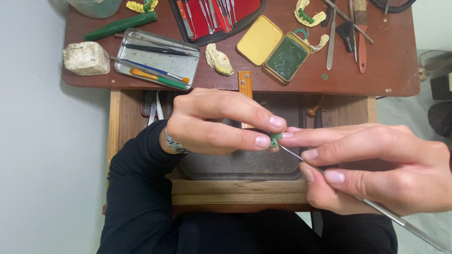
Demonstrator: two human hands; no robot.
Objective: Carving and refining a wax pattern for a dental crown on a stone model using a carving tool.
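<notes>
Pinching a tiny green wax piece (pixel 275 139) between left hand (pixel 214 123) fingertips, above a dark metal tray (pixel 245 164). Gripped pen-like in the right hand (pixel 376 167), a slim metal carving tool (pixel 376 207), tip touching the wax. Beyond, an open green wax tin (pixel 286 59).

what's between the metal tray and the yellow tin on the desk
In the head view, a pale yellowish dental cast lies on the desk between the metal tray and the yellow tin lid, touching neither.
</notes>
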